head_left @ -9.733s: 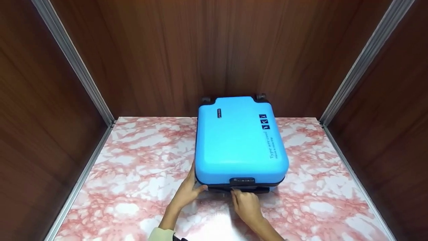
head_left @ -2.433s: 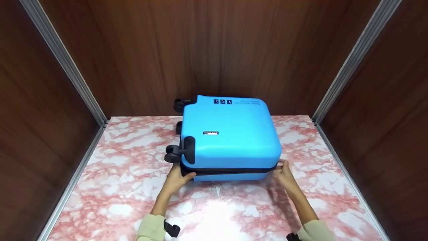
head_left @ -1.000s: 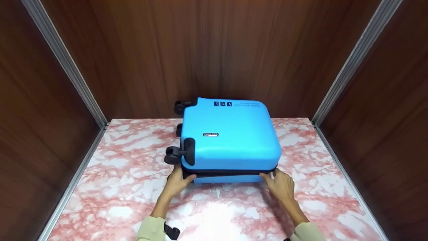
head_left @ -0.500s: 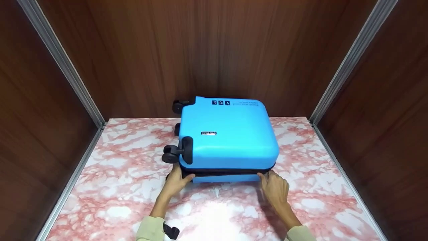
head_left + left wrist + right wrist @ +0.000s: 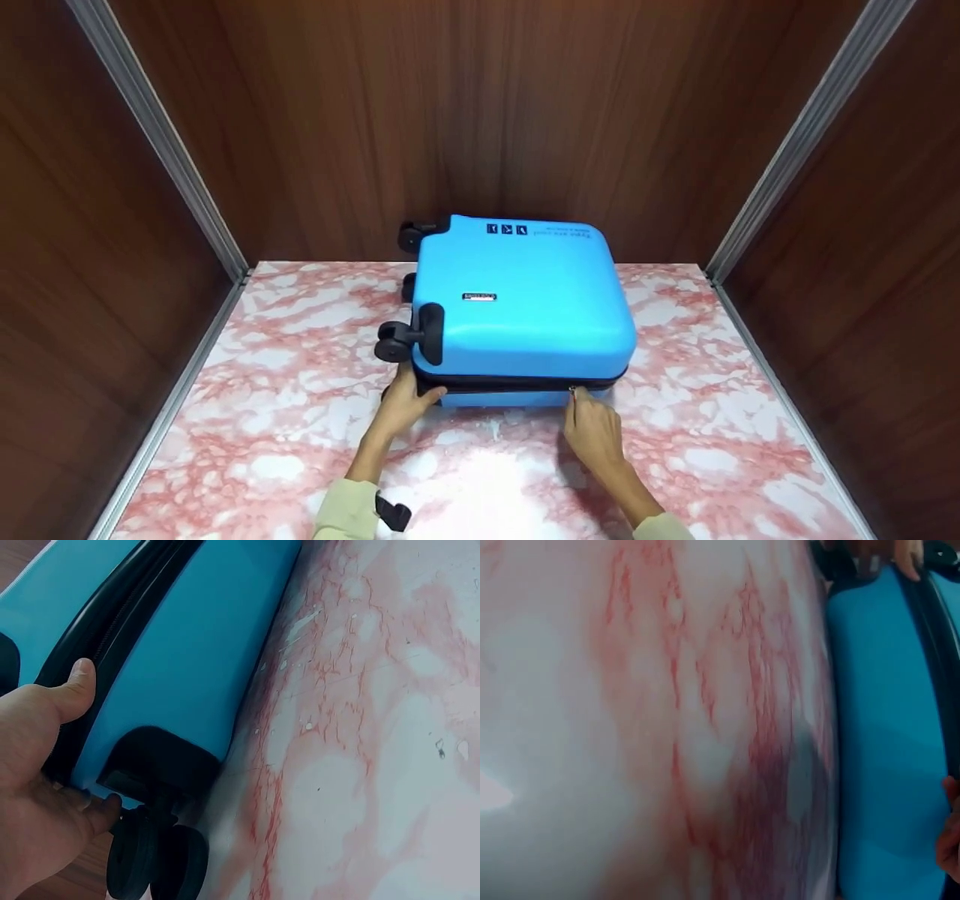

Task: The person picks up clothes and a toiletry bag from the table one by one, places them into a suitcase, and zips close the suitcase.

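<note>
A light blue hard-shell suitcase (image 5: 525,300) lies flat on its side in the head view, wheels to the left. A black zipper band (image 5: 510,382) runs along its near side. My left hand (image 5: 401,401) grips the near left corner below a black wheel (image 5: 394,341). In the left wrist view, the thumb of my left hand (image 5: 37,757) presses on the zipper band (image 5: 124,622), with its other fingers near the lower wheel (image 5: 157,855). Toward the right end, my right hand (image 5: 596,427) pinches a small zipper pull (image 5: 572,388); only part of the right hand (image 5: 950,840) shows in the right wrist view.
The suitcase lies on a pink-and-white marbled tabletop (image 5: 277,465). Brown wood-look panels (image 5: 480,112) stand behind it and on both sides, with grey metal strips (image 5: 161,142) at the corners. Bright glare falls on the near middle of the surface.
Since the oldest frame, the suitcase has turned so its wheels point left. My right hand has moved left along the near seam from the right corner; my left hand keeps its grip.
</note>
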`<action>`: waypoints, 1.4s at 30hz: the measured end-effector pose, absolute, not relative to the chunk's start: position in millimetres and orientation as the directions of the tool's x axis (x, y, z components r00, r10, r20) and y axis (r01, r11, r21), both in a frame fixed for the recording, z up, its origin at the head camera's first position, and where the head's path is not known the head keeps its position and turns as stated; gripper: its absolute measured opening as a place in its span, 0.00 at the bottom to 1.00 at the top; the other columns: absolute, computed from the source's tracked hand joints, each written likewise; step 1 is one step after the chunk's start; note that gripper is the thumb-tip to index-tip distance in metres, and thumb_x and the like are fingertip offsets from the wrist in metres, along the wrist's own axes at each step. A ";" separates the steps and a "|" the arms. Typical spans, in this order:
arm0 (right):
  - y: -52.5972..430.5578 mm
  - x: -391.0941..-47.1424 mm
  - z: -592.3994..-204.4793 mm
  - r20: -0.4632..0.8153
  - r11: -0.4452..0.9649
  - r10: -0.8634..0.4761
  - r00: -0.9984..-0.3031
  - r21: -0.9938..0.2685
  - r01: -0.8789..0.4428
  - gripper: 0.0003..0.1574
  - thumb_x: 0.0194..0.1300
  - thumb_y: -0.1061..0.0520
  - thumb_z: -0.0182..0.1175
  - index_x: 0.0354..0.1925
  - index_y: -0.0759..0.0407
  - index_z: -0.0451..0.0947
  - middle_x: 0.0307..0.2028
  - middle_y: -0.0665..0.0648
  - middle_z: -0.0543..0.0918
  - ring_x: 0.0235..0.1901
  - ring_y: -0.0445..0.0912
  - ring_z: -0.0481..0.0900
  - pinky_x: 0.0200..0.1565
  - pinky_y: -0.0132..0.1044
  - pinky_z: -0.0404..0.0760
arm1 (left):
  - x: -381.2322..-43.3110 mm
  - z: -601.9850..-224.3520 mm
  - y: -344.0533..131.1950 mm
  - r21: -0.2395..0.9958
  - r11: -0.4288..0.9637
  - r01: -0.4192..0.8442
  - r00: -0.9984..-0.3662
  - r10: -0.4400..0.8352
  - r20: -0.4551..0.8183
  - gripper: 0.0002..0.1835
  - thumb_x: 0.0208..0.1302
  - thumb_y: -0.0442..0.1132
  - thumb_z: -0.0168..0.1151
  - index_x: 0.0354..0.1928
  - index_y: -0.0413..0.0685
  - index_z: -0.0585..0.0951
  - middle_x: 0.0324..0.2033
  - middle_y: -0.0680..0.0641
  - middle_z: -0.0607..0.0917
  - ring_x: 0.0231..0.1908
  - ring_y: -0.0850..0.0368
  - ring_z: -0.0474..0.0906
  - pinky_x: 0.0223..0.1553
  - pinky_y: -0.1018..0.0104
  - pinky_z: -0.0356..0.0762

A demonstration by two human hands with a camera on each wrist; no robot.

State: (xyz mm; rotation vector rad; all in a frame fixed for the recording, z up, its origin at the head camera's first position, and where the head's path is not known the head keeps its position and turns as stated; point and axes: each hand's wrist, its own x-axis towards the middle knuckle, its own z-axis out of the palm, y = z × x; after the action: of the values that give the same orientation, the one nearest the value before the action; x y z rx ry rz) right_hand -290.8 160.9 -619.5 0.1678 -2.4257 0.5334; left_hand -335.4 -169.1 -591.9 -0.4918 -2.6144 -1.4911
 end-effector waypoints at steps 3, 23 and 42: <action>162.0 -286.6 -614.9 0.567 0.905 -0.018 -0.823 -0.342 -0.255 0.11 0.67 0.63 0.58 0.26 0.60 0.71 0.12 0.59 0.73 0.15 0.60 0.76 0.18 0.53 0.74 | -334.8 -592.0 -171.3 0.827 0.468 0.313 -0.946 0.228 0.229 0.53 0.64 0.47 0.68 0.77 0.32 0.46 0.74 0.27 0.57 0.71 0.33 0.61 0.68 0.39 0.62; 100.6 -294.5 -603.1 0.574 0.871 -0.229 -0.786 -0.241 -0.429 0.15 0.65 0.61 0.63 0.22 0.59 0.74 0.10 0.53 0.74 0.12 0.51 0.76 0.15 0.45 0.75 | -337.8 -592.9 -177.4 0.833 0.415 0.365 -0.928 0.233 0.290 0.33 0.61 0.25 0.64 0.69 0.34 0.67 0.64 0.33 0.75 0.65 0.38 0.70 0.68 0.42 0.63; 26.7 -303.2 -595.0 0.522 0.843 -0.337 -0.784 -0.204 -0.498 0.14 0.68 0.59 0.60 0.24 0.59 0.77 0.15 0.54 0.79 0.17 0.50 0.81 0.19 0.42 0.79 | -338.2 -592.5 -179.3 0.829 0.418 0.371 -0.921 0.278 0.272 0.42 0.62 0.21 0.57 0.77 0.36 0.53 0.73 0.32 0.62 0.73 0.40 0.58 0.71 0.42 0.55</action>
State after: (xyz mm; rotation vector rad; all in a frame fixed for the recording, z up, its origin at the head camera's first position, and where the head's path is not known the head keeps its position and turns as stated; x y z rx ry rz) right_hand -303.2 26.7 -595.0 0.6152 -2.5432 0.4589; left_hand -338.2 -179.3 -592.5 -0.5894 -2.5661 -1.5381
